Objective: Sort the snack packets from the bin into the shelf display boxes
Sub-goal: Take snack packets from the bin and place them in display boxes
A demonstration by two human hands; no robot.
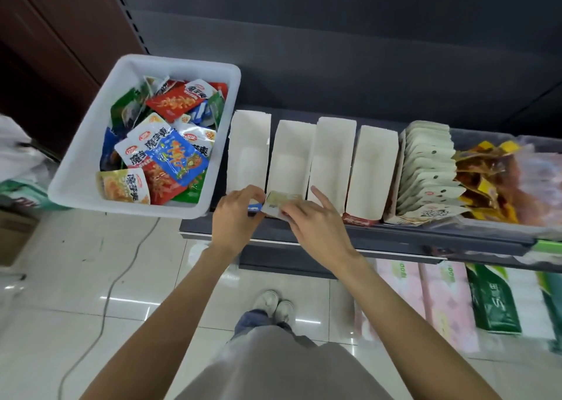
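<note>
Pkt (277,204) btwn both hands' fingers (258,197)

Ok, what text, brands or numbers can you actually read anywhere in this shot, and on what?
"魔芋爽": large characters on the white, red and yellow snack packets in the white plastic bin.
"00": partial digits on the pink wrapped packs under the dark shelf.
Red oval brand logos on the packets: too small.
Packet held by left hand and right hand: blurred.
Green pack: unreadable.

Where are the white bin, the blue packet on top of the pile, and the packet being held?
white bin (76,168), head view, bare left wall.
blue packet (178,156), head view, its middle.
held packet (278,202), head view, top face between the hands.
</note>
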